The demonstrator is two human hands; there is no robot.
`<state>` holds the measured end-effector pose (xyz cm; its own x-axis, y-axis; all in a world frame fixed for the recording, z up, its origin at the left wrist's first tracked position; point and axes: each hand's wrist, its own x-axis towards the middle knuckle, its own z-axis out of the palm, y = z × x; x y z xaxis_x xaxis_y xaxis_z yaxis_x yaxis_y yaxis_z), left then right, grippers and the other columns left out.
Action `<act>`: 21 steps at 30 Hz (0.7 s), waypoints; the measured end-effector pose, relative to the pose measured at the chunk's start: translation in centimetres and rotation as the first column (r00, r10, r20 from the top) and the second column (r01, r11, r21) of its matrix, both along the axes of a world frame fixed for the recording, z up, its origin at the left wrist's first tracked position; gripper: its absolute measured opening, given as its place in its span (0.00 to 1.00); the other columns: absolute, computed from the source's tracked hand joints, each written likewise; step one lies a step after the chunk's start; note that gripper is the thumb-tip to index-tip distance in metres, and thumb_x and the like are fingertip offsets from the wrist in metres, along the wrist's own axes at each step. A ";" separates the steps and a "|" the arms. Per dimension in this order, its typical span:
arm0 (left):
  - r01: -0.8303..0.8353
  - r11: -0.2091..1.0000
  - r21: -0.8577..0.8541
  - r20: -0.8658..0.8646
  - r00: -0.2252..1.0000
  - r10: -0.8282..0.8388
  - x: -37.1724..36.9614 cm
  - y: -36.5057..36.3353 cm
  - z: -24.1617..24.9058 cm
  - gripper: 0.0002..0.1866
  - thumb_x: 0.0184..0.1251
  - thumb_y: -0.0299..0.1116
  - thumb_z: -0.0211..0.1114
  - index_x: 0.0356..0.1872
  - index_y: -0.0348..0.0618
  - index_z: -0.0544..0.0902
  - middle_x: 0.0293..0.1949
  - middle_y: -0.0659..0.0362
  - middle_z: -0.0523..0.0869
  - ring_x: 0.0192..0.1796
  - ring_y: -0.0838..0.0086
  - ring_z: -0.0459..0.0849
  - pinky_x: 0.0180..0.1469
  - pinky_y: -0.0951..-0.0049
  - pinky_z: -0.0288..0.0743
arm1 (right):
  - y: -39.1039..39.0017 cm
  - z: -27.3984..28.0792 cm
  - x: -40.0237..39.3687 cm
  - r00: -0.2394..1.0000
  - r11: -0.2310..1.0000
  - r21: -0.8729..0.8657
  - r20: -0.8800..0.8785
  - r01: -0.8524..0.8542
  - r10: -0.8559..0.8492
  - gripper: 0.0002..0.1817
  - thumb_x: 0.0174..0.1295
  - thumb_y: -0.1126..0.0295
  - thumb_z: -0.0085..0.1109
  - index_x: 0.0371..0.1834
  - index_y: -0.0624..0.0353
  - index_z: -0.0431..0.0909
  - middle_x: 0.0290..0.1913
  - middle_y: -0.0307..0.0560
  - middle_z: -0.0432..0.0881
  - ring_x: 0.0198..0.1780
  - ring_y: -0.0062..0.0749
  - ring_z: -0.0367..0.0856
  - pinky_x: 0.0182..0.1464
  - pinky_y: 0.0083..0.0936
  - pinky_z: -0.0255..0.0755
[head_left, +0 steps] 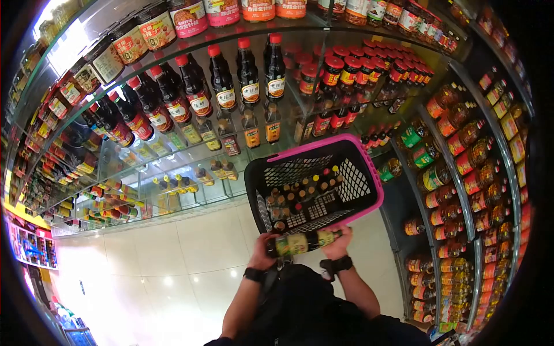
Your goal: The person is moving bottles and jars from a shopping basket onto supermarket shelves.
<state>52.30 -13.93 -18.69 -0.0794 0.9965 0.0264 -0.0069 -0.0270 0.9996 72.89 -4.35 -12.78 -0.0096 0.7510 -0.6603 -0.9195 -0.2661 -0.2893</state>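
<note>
A dark bottle with a yellow-green label point(295, 244) lies sideways between my hands, in front of my body. My left hand point(262, 252) is closed round its left end, the base by its look. On its narrower right end my right hand point(339, 243) is closed. Just beyond the bottle stands a black mesh shopping basket with a pink rim point(376, 173). Inside it, several small bottles point(295, 189) stand upright with brown, yellow and red caps, and part of the basket floor shows. Both wrists wear black bands.
Glass shelves ahead carry dark sauce bottles with red caps point(248, 75), red-lidded jars point(333, 70) and pink-labelled tubs point(189, 18). On the right, curved racks hold large oil bottles point(461, 138). Pale floor tiles point(173, 248) stretch to the left.
</note>
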 end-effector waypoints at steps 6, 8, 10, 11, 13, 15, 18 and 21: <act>-0.029 0.692 -0.722 0.681 0.149 0.717 -4.5 -8.5 -1.2 0.15 0.58 0.41 0.46 0.32 0.41 0.75 0.32 0.56 0.80 0.41 0.61 0.78 0.50 0.57 0.70 | -2.7 -5.2 -7.1 0.933 0.936 -0.134 -0.208 -0.324 0.293 0.11 0.51 0.68 0.51 0.16 0.52 0.60 0.15 0.37 0.63 0.23 0.31 0.66 0.35 0.31 0.66; -0.096 0.554 -0.827 0.547 0.094 0.832 -5.5 -11.1 -0.5 0.14 0.57 0.40 0.45 0.31 0.42 0.75 0.31 0.57 0.80 0.42 0.61 0.78 0.50 0.55 0.68 | -4.8 -5.6 -9.6 0.896 0.926 -0.105 -0.314 -0.362 0.315 0.10 0.51 0.71 0.51 0.18 0.52 0.60 0.17 0.37 0.64 0.21 0.29 0.65 0.30 0.29 0.66; -0.148 0.540 -0.829 0.546 0.004 0.838 -6.4 -13.2 0.4 0.14 0.58 0.40 0.45 0.31 0.43 0.75 0.31 0.57 0.80 0.42 0.60 0.78 0.52 0.53 0.67 | -6.3 -4.7 -12.0 0.905 0.919 -0.072 -0.222 -0.387 0.364 0.10 0.51 0.72 0.51 0.18 0.52 0.61 0.18 0.38 0.65 0.20 0.28 0.65 0.28 0.26 0.66; -0.152 0.539 -0.828 0.546 -0.005 0.838 -7.1 -14.3 0.1 0.14 0.58 0.40 0.44 0.31 0.43 0.75 0.32 0.57 0.80 0.42 0.60 0.78 0.53 0.53 0.66 | -6.9 -3.5 -12.7 0.889 0.894 -0.111 -0.211 -0.434 0.406 0.10 0.51 0.73 0.52 0.18 0.53 0.61 0.18 0.39 0.64 0.20 0.28 0.65 0.28 0.24 0.66; -0.154 0.577 -0.802 0.593 -0.097 0.799 -8.2 -15.9 0.4 0.15 0.59 0.41 0.42 0.33 0.44 0.75 0.35 0.57 0.80 0.44 0.61 0.77 0.53 0.52 0.64 | -7.8 -3.4 -14.3 0.883 0.885 -0.107 -0.186 -0.453 0.430 0.10 0.51 0.73 0.52 0.18 0.53 0.61 0.18 0.39 0.64 0.20 0.27 0.65 0.28 0.24 0.66; -0.176 0.612 -0.771 0.630 -0.070 0.773 -9.1 -17.2 0.3 0.13 0.58 0.38 0.43 0.32 0.44 0.75 0.33 0.57 0.80 0.43 0.62 0.77 0.53 0.56 0.66 | -8.5 -3.2 -15.9 0.866 0.868 -0.102 -0.190 -0.485 0.462 0.10 0.50 0.73 0.53 0.19 0.54 0.61 0.18 0.39 0.64 0.20 0.27 0.65 0.29 0.24 0.67; -0.166 0.668 -0.725 0.681 -0.032 0.732 -10.5 -18.1 2.4 0.12 0.57 0.35 0.44 0.32 0.43 0.75 0.32 0.56 0.81 0.41 0.63 0.79 0.51 0.60 0.69 | -9.8 -2.9 -18.3 0.866 0.862 -0.085 -0.085 -0.500 0.493 0.07 0.47 0.73 0.52 0.19 0.54 0.63 0.17 0.40 0.65 0.22 0.33 0.67 0.33 0.31 0.68; -0.128 0.606 -0.785 0.617 -0.069 0.784 -14.4 -20.3 -0.6 0.12 0.58 0.37 0.43 0.32 0.42 0.74 0.34 0.56 0.79 0.42 0.61 0.77 0.53 0.54 0.66 | -12.2 -2.5 -21.5 0.906 0.904 -0.069 0.014 -0.421 0.423 0.08 0.45 0.73 0.53 0.19 0.53 0.61 0.17 0.40 0.64 0.22 0.31 0.66 0.31 0.32 0.68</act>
<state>37.94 -34.24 -19.27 -0.1486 0.5383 -0.8295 -0.9850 -0.1551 0.0758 51.41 -16.58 -15.32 -0.2973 0.6381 -0.7103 -0.7088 -0.6459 -0.2835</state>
